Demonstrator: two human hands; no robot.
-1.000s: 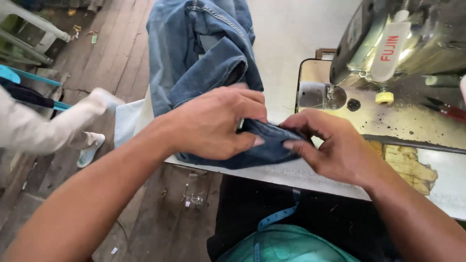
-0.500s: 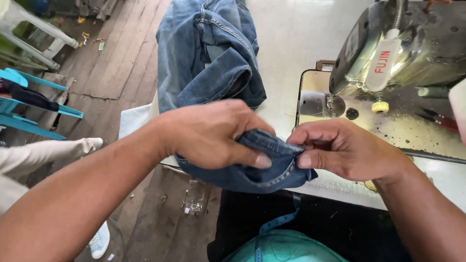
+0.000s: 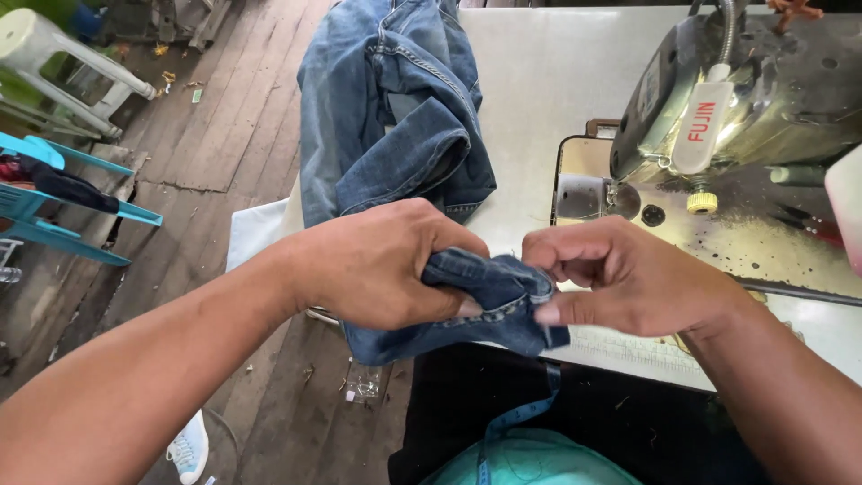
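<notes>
Clearly both hands are busy with the same pair of blue jeans (image 3: 395, 135). The left hand (image 3: 382, 265) is closed in a fist around a bunched fold of the denim, its thumb pressed flat along the stitched hem. The right hand (image 3: 628, 278) sits just beside it, fingers curled, pinching the end of that same fold between thumb and forefinger, so that the two hands nearly touch across the cloth. The gripped part hangs a little below the hands, over the near edge of the bench (image 3: 548, 81). Beyond the left hand the rest of the jeans lies in a loose heap on the pale bench top and trails away from the person. Beyond the right hand stands a sewing machine (image 3: 763, 99), its metal bed plate spotted and shiny, with a lit lamp on its head. Below the hands a blue measuring tape (image 3: 516, 418) hangs down over a turquoise garment. Far out past the left forearm, on the wooden plank floor (image 3: 215, 135), are a white plastic stool (image 3: 54, 54) and a turquoise rack (image 3: 63, 220). A light shoe (image 3: 189, 446) shows under the left forearm.
</notes>
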